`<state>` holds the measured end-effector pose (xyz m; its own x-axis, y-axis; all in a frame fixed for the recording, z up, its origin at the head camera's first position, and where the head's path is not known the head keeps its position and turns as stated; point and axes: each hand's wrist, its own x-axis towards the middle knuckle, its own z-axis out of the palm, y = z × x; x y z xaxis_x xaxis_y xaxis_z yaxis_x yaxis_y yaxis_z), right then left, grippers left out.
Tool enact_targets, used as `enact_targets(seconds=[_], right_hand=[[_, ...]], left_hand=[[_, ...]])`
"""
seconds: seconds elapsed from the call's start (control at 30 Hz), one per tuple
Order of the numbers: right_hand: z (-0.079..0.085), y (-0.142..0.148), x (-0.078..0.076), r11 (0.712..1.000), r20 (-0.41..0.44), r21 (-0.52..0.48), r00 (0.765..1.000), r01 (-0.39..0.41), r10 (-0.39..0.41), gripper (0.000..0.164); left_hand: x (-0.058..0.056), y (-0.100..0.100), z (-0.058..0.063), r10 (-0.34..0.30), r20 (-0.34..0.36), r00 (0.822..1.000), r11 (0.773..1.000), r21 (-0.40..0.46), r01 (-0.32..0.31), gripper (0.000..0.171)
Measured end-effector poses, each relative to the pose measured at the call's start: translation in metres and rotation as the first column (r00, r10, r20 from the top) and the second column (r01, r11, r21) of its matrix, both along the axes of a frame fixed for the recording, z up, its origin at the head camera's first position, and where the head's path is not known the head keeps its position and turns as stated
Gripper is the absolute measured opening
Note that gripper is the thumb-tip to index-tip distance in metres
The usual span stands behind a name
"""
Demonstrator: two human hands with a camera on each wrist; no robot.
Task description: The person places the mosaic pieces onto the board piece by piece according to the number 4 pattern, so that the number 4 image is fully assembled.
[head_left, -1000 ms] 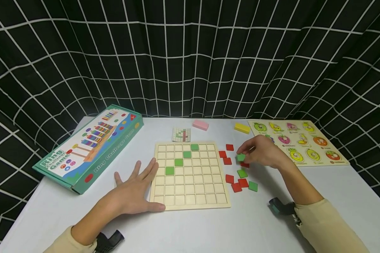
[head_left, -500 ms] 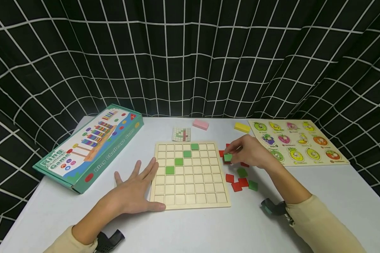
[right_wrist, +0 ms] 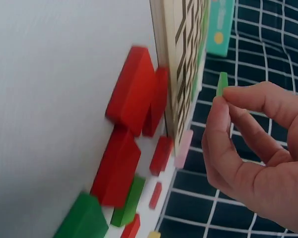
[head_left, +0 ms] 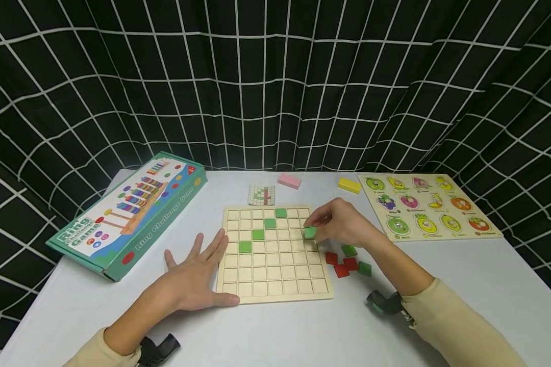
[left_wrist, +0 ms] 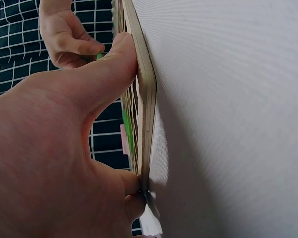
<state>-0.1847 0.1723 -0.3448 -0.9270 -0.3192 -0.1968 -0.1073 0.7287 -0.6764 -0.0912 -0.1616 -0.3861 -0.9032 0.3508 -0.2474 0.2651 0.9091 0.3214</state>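
A wooden grid board lies flat on the table, with several green tiles set in its squares along a diagonal. My left hand rests at the board's left side, fingers spread and straight, the thumb on the near left corner; in the left wrist view the thumb lies on the board's edge. Between thumb and fingertips, my right hand pinches a green tile above the board's right part. Loose red tiles and green tiles lie right of the board; the right hand hides others behind it.
A small pattern card lies behind the board, near a pink block and a yellow block. At the left is a green game box, at the right a fruit picture board. A black gridded curtain hangs behind.
My right hand has moved left with the green tile, from over the loose tiles to above the board's right columns. The left hand has stayed in place.
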Motion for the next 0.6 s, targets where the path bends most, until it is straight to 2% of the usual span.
enact_targets(seconds=[0.2, 0.47, 0.6], right_hand=[[-0.003, -0.014, 0.002, 0.999, 0.034, -0.039, 0.999, -0.004, 0.005, 0.027], [-0.003, -0.032, 0.005, 0.999, 0.079, -0.029, 0.997, 0.018, -0.016, 0.027], [-0.004, -0.039, 0.007, 0.998, 0.082, -0.056, 0.997, 0.001, 0.004, 0.028]], left_hand=[[-0.001, -0.001, -0.001, -0.004, -0.004, 1.000, 1.000, 0.007, 0.004, 0.132], [0.000, -0.001, 0.002, -0.008, 0.007, 1.000, 1.000, 0.024, 0.008, 0.131], [0.000, -0.002, 0.002, -0.010, 0.009, 1.000, 1.000, 0.021, 0.010, 0.131]])
